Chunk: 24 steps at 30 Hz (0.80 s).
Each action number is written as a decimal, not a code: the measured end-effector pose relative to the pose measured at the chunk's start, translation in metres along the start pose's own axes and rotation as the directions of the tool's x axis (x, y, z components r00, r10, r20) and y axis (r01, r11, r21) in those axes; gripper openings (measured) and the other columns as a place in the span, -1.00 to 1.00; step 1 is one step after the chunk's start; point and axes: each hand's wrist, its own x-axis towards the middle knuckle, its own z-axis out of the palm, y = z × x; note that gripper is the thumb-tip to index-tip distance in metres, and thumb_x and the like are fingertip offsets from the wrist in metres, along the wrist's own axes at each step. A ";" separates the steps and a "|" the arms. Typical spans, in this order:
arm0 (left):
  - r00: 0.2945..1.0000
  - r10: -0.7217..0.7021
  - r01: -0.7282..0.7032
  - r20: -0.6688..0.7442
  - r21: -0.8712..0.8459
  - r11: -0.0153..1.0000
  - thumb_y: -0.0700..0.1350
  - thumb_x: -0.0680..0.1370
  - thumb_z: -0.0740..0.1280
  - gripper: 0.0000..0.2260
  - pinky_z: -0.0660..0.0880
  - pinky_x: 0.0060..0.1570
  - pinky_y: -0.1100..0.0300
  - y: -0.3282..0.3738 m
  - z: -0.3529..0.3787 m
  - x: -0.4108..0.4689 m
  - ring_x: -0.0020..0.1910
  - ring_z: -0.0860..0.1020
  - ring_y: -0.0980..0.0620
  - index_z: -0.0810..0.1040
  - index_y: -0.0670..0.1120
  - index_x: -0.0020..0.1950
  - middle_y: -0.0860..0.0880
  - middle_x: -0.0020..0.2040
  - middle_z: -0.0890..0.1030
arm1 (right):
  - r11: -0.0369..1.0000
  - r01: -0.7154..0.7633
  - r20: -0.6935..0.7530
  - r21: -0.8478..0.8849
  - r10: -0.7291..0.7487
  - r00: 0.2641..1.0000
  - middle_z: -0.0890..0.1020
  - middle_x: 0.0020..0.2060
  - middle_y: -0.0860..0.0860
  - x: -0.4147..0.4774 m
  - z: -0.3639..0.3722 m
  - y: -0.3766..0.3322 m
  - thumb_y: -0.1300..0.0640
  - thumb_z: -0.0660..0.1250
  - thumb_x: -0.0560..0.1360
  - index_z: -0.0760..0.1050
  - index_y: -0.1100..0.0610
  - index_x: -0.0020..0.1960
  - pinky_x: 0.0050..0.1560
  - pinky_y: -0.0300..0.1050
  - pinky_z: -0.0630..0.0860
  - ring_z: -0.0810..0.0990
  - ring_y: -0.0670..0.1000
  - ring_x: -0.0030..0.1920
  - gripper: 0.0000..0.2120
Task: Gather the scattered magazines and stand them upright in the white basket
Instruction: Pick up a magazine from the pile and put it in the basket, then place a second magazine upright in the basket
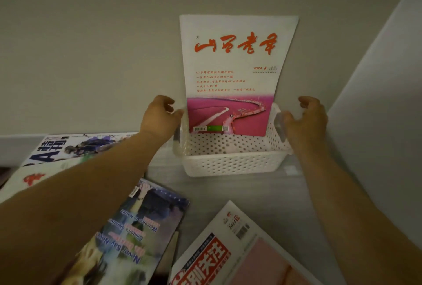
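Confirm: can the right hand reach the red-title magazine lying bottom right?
Probably yes. The right hand hovers by the white basket, fingers loosely curled, apparently empty; the red-title magazine lies flat beside that forearm with nothing on top.

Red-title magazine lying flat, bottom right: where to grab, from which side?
Take the red-title magazine at its far corner, the one pointing at the basket: it lies flat and that corner rests on bare table, nothing overlapping. Likely come from above with the right hand, fingers under the edge, thumb on top.
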 end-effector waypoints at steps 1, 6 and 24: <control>1.000 0.015 -0.015 0.026 0.011 1.000 -0.12 0.51 0.29 -0.72 0.37 -0.06 0.18 -0.005 -0.007 -0.017 -0.08 0.44 0.02 0.43 -0.17 0.19 -0.07 0.00 0.50 | 0.997 -0.036 0.032 0.066 0.034 0.999 0.45 0.17 0.08 -0.016 -0.013 0.002 0.17 0.29 0.45 0.33 0.17 0.26 -0.01 -0.30 0.38 0.46 0.04 0.09 -0.60; 0.918 0.084 -0.089 0.389 -0.005 0.996 -0.25 0.50 0.28 -0.87 0.38 -0.30 0.54 -0.042 -0.037 -0.130 -0.28 0.47 0.19 0.51 -0.04 -0.19 0.05 -0.23 0.53 | 0.964 -0.209 0.428 -0.162 0.260 0.866 0.54 0.05 0.08 -0.109 -0.068 0.042 0.20 0.32 0.44 0.44 0.17 0.15 -0.13 -0.25 0.41 0.48 -0.01 -0.11 -0.71; 0.681 0.188 -0.690 0.708 0.534 0.489 0.20 0.53 -0.30 -0.29 -0.26 0.41 0.07 -0.110 -0.063 -0.303 0.04 0.64 -0.03 0.64 0.04 0.04 0.04 0.04 0.68 | 0.847 -0.204 0.533 -0.492 0.478 0.698 0.54 -0.06 0.12 -0.209 -0.120 0.051 0.10 0.39 0.40 0.48 0.20 -0.02 -0.17 -0.20 0.39 0.53 0.07 -0.06 -0.77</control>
